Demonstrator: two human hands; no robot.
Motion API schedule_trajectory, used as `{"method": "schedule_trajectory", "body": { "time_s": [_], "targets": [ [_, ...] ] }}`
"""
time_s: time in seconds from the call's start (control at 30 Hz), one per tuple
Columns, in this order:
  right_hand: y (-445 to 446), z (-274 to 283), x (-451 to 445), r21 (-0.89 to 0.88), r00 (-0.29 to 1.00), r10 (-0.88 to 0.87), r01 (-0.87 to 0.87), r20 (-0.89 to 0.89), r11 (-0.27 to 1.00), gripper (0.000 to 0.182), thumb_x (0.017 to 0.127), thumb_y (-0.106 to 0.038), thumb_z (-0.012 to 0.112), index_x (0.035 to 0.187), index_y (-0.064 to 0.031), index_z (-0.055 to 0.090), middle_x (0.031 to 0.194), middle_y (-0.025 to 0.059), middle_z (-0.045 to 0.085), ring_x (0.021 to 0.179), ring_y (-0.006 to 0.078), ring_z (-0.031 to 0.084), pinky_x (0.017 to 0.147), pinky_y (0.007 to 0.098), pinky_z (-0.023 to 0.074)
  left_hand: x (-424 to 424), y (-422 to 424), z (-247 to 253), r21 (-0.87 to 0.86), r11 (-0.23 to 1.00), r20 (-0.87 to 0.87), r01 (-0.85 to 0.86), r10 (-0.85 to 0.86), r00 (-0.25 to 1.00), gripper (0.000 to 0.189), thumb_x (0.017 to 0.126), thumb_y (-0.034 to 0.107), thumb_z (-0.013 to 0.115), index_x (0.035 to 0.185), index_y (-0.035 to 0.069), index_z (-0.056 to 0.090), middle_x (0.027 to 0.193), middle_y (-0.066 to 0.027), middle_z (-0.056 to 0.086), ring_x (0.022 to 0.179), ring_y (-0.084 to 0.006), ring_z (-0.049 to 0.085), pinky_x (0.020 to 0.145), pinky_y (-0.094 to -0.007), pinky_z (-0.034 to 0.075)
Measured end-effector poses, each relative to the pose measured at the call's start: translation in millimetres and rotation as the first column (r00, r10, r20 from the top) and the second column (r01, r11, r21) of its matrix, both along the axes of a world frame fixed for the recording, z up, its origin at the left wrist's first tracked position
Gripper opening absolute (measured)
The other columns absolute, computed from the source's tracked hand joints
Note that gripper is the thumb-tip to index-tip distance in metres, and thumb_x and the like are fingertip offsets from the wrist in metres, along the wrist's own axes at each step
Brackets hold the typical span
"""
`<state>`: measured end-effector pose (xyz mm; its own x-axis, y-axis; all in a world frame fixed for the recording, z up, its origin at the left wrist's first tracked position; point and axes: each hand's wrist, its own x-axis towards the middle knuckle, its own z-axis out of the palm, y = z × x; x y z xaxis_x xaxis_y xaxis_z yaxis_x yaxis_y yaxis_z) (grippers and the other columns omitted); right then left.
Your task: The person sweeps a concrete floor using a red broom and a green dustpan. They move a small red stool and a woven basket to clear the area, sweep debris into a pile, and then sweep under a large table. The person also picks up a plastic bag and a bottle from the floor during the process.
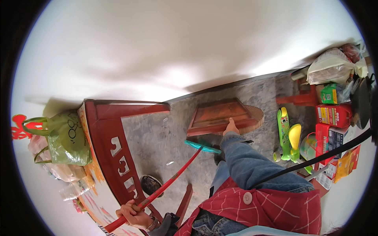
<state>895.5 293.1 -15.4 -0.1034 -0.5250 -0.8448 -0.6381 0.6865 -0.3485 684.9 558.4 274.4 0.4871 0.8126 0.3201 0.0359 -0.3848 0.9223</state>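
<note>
My left hand (131, 215), at the lower left, is closed around the red handle of a broom (174, 177). The broom's teal head (202, 146) is down by the concrete floor, just in front of my feet. Reaching forward, my right hand (231, 127) grips the near edge of a red-brown wooden panel-topped piece of furniture (220, 113), perhaps a low stool or small table; its underside is hidden. A round woven basket or tray (257, 118) shows from behind its right side.
A red wooden table (110, 124) with bags on top stands left, a dark round pan (151, 184) beside its frame. To the right are a green-and-yellow child's scooter (285, 135), boxes (333, 141) and a plastic bag (332, 67). A white wall (192, 44) lies ahead.
</note>
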Motion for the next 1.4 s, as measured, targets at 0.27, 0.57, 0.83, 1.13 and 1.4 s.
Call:
{"method": "schedule_trajectory", "body": {
  "time_s": [0.27, 0.57, 0.83, 1.13, 1.4],
  "targets": [
    [3.1, -70.5, 33.6, -0.235, 0.999, 0.008, 0.004, 0.052, 0.972, 0.079, 0.066, -0.018, 0.079, 0.126, 0.009, 0.035, 0.124, 0.0247, 0.051, 0.115, 0.036, 0.052, 0.099, 0.0384, 0.0436, 29.7, -3.8, -3.1, 0.0, 1.0, -0.023, 0.018, -0.018, 1.0, 0.032, 0.094, 0.019, 0.052, 0.07, 0.012, 0.031, 0.055, 0.001, 0.027, 0.044, -0.007, 0.022, 0.073, -0.025, 0.048],
    [-38.9, -50.0, 29.2, -0.36, 0.879, 0.383, -0.272, 0.285, 0.892, 0.072, 0.063, -0.01, 0.078, 0.12, 0.0064, 0.038, 0.118, 0.0235, 0.055, 0.106, 0.0336, 0.056, 0.093, 0.0394, 0.0456, 59.3, -7.4, -2.5, -0.081, 0.996, -0.003, 0.041, -0.041, 0.999, 0.03, 0.094, 0.022, 0.056, 0.074, 0.011, 0.037, 0.054, 0.0007, 0.034, 0.045, -0.0084, 0.034, 0.058, -0.0241, 0.045],
    [-122.1, 29.9, -70.5, -0.518, 0.607, 0.795, -0.674, 0.018, 0.527, 0.084, 0.062, -0.03, 0.077, 0.126, 0.0048, 0.036, 0.11, 0.0264, 0.057, 0.103, 0.0399, 0.057, 0.09, 0.0434, 0.0461, 75.0, -43.7, -1.2, -0.093, 0.936, 0.172, 0.339, -0.32, 0.932, 0.032, 0.09, 0.022, 0.056, 0.065, 0.011, 0.039, 0.058, -0.0008, 0.035, 0.05, -0.0123, 0.036, 0.053, -0.0286, 0.038],
    [-161.1, 141.3, -210.3, -0.64, 0.623, 0.768, -0.531, 0.149, 0.555, 0.097, 0.061, -0.035, 0.078, 0.135, 0.0028, 0.03, 0.112, 0.0268, 0.056, 0.1, 0.042, 0.057, 0.083, 0.0485, 0.0478, 75.3, -32.8, -9.1, -0.058, 0.846, -0.201, 0.531, -0.531, 0.824, 0.04, 0.096, 0.035, 0.045, 0.084, -0.003, 0.052, 0.072, -0.0129, 0.057, 0.061, -0.0218, 0.049, 0.055, -0.0348, 0.041],
    [-207.6, 199.0, -335.8, -0.769, 0.531, 0.847, -0.551, -0.024, 0.324, 0.081, 0.059, -0.032, 0.074, 0.124, 0.0023, 0.04, 0.102, 0.0261, 0.06, 0.095, 0.0427, 0.059, 0.081, 0.0479, 0.0475, 66.3, -114.8, 5.0, -0.247, 0.588, -0.106, 0.77, -0.806, 0.582, 0.024, 0.087, 0.021, 0.059, 0.086, -0.001, 0.049, 0.07, -0.013, 0.056, 0.053, -0.0185, 0.049, 0.05, -0.0313, 0.043]
  ]
}}
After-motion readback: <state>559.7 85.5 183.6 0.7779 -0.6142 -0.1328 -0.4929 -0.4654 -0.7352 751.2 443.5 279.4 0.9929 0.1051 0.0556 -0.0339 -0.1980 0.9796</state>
